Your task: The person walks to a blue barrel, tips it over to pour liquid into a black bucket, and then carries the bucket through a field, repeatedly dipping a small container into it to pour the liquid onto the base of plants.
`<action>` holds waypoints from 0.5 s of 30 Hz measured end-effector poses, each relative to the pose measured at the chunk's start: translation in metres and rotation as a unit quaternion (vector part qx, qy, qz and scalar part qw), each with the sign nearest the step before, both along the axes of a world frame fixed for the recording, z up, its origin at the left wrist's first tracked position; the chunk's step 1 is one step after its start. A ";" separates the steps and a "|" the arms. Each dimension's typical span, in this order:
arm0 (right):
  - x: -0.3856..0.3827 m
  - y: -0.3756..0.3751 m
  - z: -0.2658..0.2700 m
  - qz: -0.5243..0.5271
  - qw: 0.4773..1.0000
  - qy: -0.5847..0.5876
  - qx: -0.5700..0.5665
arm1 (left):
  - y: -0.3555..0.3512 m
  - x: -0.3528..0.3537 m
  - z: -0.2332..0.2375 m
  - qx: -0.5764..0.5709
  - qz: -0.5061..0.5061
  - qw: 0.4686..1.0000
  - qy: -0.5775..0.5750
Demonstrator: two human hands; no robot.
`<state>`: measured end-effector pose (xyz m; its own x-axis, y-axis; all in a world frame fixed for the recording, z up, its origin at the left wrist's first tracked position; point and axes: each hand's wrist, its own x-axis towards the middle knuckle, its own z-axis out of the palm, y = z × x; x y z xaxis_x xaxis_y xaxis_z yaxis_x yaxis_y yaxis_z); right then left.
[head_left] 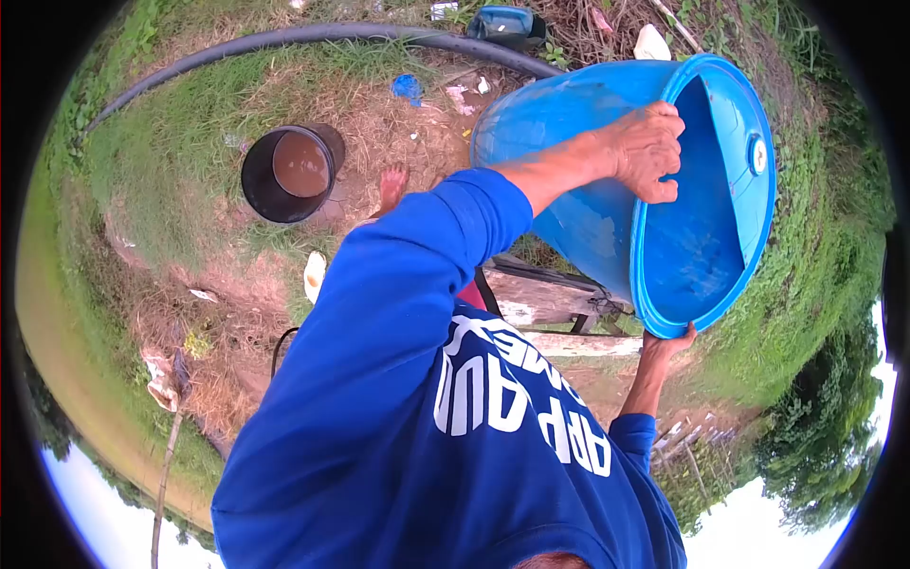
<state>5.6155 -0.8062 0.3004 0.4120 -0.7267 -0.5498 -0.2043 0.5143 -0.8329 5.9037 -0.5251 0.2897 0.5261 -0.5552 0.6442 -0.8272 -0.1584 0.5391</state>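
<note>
The bucket (258, 180) stands on the ground at left, with liquid (301, 163) in it, and the barrel (583, 104) tilts at right, mouth facing right. Behind both runs a pipe (284, 37), a jug (507, 26) just beyond it; a foot (392, 180) is between bucket and barrel

Tilted blue barrel (578, 114) — left hand (648, 152) and right hand (667, 343) on its rim, dark bucket (258, 180) of brown liquid (301, 166) apart
</note>
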 end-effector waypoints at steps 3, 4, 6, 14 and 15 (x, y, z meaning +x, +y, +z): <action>-0.003 -0.012 -0.008 -0.019 1.000 -0.015 -0.018 | 0.006 0.004 0.009 0.046 -0.052 0.997 0.039; -0.005 -0.015 -0.011 -0.030 0.999 -0.018 -0.016 | 0.011 0.007 0.015 0.069 -0.090 0.991 0.074; -0.009 -0.014 -0.015 -0.004 0.998 -0.044 -0.045 | 0.028 0.000 0.022 0.031 -0.108 0.982 0.153; -0.013 -0.009 -0.015 -0.010 0.998 -0.025 -0.055 | 0.224 -0.100 -0.089 0.063 0.049 0.867 0.492; -0.015 -0.001 -0.013 -0.007 0.998 -0.022 -0.065 | 0.268 -0.121 -0.108 0.141 0.095 0.835 0.523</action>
